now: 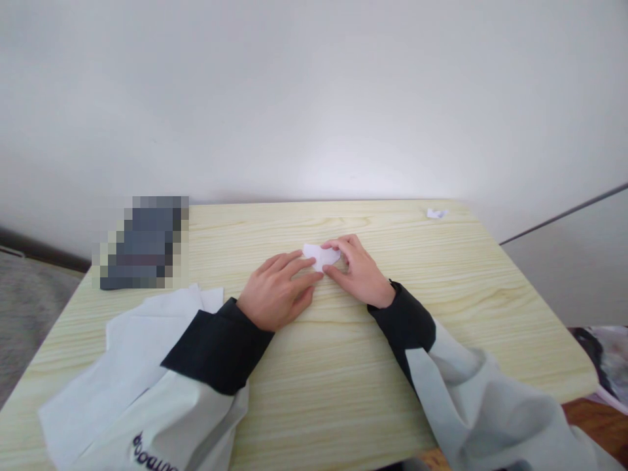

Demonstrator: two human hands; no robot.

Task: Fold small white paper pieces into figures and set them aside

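Thin white sheets point(142, 327) lie flat under the left sleeve on the pale wood-grain surface point(318, 392). Beyond them, the left hand point(277, 291) presses flat-fingered on a small folded paper point(320, 255) at mid-surface, and the right hand point(360, 268) pinches its edge. The paper looks several creases in and its shape unfinished. A crumpled scrap point(436, 213) lies at the far right.

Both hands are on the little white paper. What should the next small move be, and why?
Probably slide the right hand along the paper to press the fold flat. The left hand lies flat, fingers pinning the paper to the table, while the right hand's fingertips curl over its other end, so it looks held for creasing.
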